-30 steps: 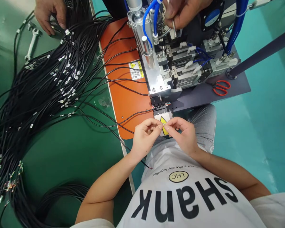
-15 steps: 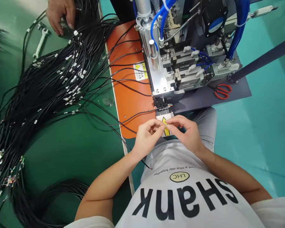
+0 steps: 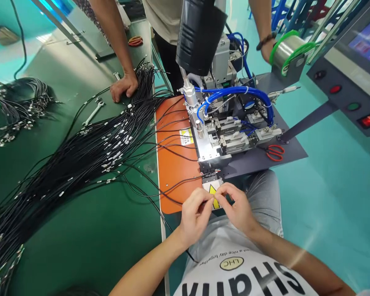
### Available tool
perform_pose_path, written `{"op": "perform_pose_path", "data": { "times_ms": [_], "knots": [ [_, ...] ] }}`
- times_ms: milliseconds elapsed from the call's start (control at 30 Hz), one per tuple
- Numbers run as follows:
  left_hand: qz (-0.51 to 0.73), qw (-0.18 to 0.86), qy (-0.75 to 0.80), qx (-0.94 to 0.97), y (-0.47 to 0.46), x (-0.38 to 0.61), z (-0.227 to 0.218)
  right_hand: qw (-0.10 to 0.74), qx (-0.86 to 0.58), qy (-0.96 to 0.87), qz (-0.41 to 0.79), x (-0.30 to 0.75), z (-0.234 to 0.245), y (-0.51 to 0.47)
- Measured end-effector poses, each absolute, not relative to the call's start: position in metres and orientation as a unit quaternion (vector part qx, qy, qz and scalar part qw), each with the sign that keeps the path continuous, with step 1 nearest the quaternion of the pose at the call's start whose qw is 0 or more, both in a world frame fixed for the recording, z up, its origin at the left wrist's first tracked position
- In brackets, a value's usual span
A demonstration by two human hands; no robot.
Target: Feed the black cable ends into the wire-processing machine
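Observation:
My left hand (image 3: 195, 214) and my right hand (image 3: 236, 209) meet fingertip to fingertip in front of the machine (image 3: 210, 149). Both are closed in a pinch, and whatever tiny piece lies between the fingers is hidden. Just beyond them is a white plate with a yellow arrow label (image 3: 212, 189). A black cable (image 3: 185, 181) runs over the orange plate (image 3: 170, 166) into a small dark holder (image 3: 210, 177), with thin wire ends showing on its right side. Another black cable passes below my left wrist towards my lap.
A thick bundle of black cables (image 3: 111, 137) with metal ends covers the green table (image 3: 117, 238). Nearby lie a wrench (image 3: 94, 112) and red-handled scissors (image 3: 275, 153). A co-worker's hand (image 3: 125, 87) rests by the bundle; their other hand is near a wire spool (image 3: 286, 48). A control panel (image 3: 353, 92) stands right.
The view has tilted up, so the co-worker, spool and control panel now show and everything sits lower. My hands stay pinched together at the same place by the arrow label.

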State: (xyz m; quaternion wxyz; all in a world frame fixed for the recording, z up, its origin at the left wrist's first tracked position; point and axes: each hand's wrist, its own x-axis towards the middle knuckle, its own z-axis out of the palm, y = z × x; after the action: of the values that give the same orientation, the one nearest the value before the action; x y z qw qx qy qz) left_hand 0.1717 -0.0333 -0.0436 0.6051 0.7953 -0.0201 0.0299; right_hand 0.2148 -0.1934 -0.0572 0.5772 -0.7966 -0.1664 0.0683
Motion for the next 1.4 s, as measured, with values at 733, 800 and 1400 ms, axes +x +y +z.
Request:
{"op": "perform_pose_path", "data": {
  "times_ms": [733,800,1400],
  "knots": [
    [-0.095,0.729,0.054,0.676,-0.031,0.185,-0.04,0.655,-0.723,-0.092,0.199,0.214,-0.057,-0.199],
    [-0.087,0.718,0.066,0.687,-0.033,0.183,-0.04,0.646,-0.732,-0.097,0.194,0.213,-0.058,-0.199],
    [-0.124,0.644,0.037,0.754,-0.02,0.188,-0.026,0.613,-0.755,-0.132,0.189,0.201,-0.062,-0.209]
  ]
}}
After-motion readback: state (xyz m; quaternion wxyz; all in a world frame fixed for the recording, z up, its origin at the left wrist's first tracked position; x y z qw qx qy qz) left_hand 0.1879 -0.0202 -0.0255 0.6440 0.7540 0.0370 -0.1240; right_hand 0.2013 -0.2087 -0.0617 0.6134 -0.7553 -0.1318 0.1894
